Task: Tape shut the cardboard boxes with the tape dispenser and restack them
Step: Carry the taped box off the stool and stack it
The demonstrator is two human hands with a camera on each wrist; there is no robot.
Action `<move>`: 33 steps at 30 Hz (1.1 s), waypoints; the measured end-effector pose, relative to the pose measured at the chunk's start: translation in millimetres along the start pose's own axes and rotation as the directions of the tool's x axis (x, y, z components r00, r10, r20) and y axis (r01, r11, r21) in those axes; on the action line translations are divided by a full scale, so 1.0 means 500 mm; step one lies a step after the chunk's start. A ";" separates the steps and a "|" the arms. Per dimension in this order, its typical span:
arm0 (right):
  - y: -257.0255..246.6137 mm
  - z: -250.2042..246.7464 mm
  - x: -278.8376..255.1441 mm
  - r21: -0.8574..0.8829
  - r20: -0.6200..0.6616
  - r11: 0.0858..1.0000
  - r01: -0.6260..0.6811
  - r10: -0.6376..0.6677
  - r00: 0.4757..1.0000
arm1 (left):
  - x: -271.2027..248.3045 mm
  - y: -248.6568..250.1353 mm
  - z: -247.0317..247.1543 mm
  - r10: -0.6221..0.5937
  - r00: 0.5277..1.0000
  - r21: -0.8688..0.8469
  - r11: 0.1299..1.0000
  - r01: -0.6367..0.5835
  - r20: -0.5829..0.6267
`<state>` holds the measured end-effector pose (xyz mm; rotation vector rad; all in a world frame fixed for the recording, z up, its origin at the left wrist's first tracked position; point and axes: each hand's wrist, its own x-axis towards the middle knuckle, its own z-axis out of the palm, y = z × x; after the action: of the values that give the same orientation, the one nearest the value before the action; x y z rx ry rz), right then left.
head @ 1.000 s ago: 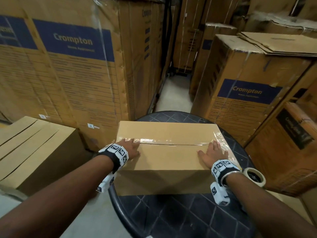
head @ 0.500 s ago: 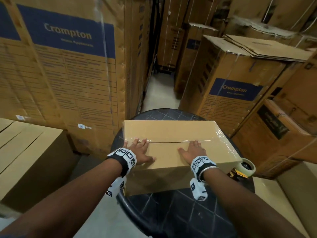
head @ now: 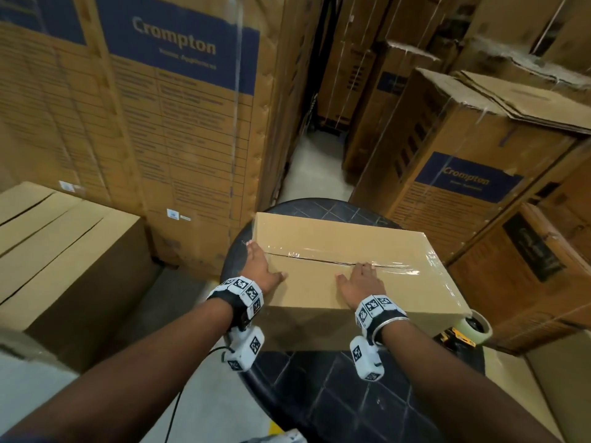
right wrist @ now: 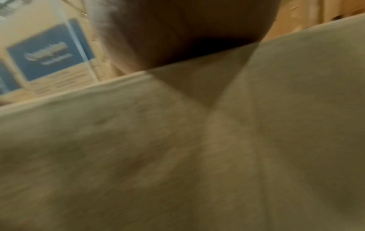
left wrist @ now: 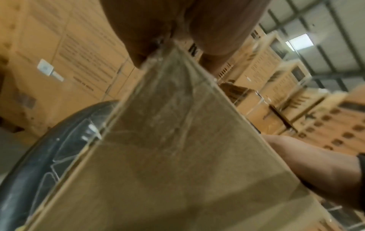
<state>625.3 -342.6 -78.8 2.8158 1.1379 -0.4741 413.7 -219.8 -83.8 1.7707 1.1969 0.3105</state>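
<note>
Cardboard box [head: 348, 251]: taped, centred on round worktop [head: 335, 398], long axis 9-to-3. Left hand [head: 260, 268] laid flat at 9 o'clock end; right hand [head: 359, 282] flat mid-top. Tape dispenser [head: 476, 324] at 4 o'clock, nearer right hand.

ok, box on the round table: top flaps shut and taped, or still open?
Shut and taped. The box has both top flaps flat, with clear tape glinting along the centre seam; the left hand and right hand press it flat.
</note>
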 end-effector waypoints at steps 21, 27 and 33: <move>-0.180 0.047 -0.139 -0.106 0.066 0.770 0.630 -0.626 0.777 | 0.010 -0.082 -0.089 0.001 0.984 -0.185 0.982 0.033 0.180; -0.187 0.044 -0.145 -0.110 0.063 0.785 0.610 -0.607 0.793 | 0.036 -0.149 -0.061 0.080 0.979 -0.365 0.931 -0.007 0.186; -0.192 0.034 -0.137 -0.068 0.071 0.782 0.619 -0.615 0.785 | 0.012 -0.150 -0.068 0.133 0.977 -0.497 0.867 -0.034 0.165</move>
<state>508.3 -322.0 -68.9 2.2751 2.0180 -0.4965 350.7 -190.1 -128.0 1.3672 0.8095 0.4403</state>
